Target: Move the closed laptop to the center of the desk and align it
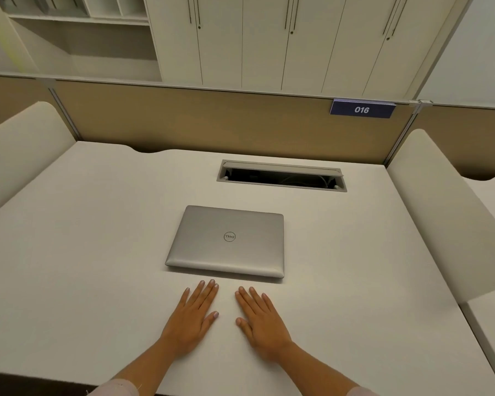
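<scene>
A closed silver laptop (226,241) lies flat on the white desk (83,252), about midway across it, its edges roughly square to the desk's front edge. My left hand (193,321) rests palm down on the desk just in front of the laptop, fingers stretched out and holding nothing. My right hand (262,324) lies flat beside it in the same way. The fingertips of both hands stop a little short of the laptop's near edge and do not touch it.
An open cable slot (282,175) is cut into the desk behind the laptop. A tan partition (212,118) with a blue "016" sign (362,109) closes the back. White curved side panels (440,212) flank the desk; cabinets stand beyond.
</scene>
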{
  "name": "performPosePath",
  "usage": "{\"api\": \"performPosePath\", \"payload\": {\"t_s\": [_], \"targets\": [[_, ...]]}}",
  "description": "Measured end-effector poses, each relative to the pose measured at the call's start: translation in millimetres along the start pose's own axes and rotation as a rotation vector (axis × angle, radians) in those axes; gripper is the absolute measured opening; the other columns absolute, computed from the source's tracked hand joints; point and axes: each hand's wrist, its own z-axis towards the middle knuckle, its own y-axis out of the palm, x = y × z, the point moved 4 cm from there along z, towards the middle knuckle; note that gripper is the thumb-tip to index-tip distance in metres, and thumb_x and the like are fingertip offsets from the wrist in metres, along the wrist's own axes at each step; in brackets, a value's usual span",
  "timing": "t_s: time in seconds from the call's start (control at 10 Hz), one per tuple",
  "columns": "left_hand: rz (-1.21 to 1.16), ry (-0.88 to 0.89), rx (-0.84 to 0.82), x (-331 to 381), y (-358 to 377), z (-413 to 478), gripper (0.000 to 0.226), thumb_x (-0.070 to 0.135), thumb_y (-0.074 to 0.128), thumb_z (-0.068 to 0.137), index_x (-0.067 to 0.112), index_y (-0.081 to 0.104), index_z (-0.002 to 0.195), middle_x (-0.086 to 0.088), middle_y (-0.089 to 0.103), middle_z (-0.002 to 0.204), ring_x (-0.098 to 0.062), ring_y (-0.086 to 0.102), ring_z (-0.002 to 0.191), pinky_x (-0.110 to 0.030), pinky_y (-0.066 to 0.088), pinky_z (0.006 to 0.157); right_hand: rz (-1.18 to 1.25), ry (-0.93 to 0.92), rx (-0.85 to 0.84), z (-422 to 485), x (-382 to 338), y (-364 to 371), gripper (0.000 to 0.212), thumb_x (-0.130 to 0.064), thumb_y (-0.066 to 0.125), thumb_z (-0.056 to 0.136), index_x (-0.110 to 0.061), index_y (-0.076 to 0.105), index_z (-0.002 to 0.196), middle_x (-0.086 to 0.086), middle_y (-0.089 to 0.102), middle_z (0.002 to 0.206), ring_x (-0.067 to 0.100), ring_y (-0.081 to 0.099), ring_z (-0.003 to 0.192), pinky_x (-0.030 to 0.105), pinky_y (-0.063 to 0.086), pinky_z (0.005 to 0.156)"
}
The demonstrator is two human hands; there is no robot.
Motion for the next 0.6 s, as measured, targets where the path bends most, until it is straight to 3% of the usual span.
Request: {"api": "performPosePath", "payload": {"t_s": [0.1,0.2,0.3,0.4,0.5,0.6], "targets": [[-0.009,-0.013,-0.022,0.1,0.9,0.7,0.062,0.051,0.014,0.100,0.018,0.023,0.152,0.003,0.022,0.158,-0.012,0.003,0.145,-0.033,0.002,0.114,0.001,0.013,-0.006,-1.1,-0.4,-0.1,0.056,-0.049,0.021,0.101,-0.023,0.022,0.150,-0.009,0.030,0.154,0.012,0.027,0.142,0.029,0.003,0.113],[-0.022,-0.011,-0.041,0.2,0.1,0.7,0.062,0.051,0.014,0.100,0.018,0.022,0.152,0.003,0.020,0.158,-0.012,0.002,0.145,-0.033,0.001,0.113,0.028,-0.022,0.037,-1.1,-2.2,-2.1,0.056,-0.047,0.024,0.101,-0.024,0.015,0.151,-0.008,0.021,0.157,0.013,0.017,0.145,0.028,-0.002,0.114],[-0.037,0.020,-0.037,0.0,0.8,1.3,0.062,0.052,0.015,0.100,0.018,0.023,0.152,0.003,0.022,0.157,-0.013,0.007,0.144,-0.033,0.001,0.113,0.039,-0.079,0.113,-1.0,-5.4,-5.1,0.055,-0.045,0.031,0.100,-0.025,0.021,0.150,-0.007,0.027,0.156,0.015,0.015,0.144,0.028,0.002,0.114],[-0.109,0.023,-0.049,-1.8,-7.4,4.2,0.065,0.057,0.016,0.098,0.022,0.013,0.152,0.005,0.020,0.156,-0.011,0.008,0.143,-0.030,-0.003,0.114,-0.002,-0.069,0.118,4.7,-12.2,-13.9,0.053,-0.046,0.035,0.098,-0.027,0.028,0.148,-0.008,0.037,0.151,0.017,0.024,0.136,0.032,0.014,0.110],[-0.188,0.066,0.055,-3.3,-19.7,14.3,0.074,0.067,0.007,0.091,0.025,0.001,0.152,0.011,0.001,0.158,-0.004,-0.010,0.144,-0.029,-0.011,0.115,0.041,-0.044,0.189,15.2,-18.9,-29.6,0.052,-0.048,0.031,0.099,-0.030,0.025,0.148,-0.008,0.035,0.151,0.017,0.023,0.138,0.030,0.013,0.111],[-0.237,0.080,0.152,-5.8,-46.7,32.5,0.076,0.067,0.006,0.091,0.025,0.006,0.153,0.010,0.005,0.160,-0.008,-0.004,0.146,-0.029,-0.009,0.116,0.147,0.014,0.264,33.8,-29.2,-57.9,0.052,-0.051,0.026,0.099,-0.031,0.025,0.148,-0.009,0.027,0.154,0.015,0.016,0.142,0.027,0.007,0.115]]}}
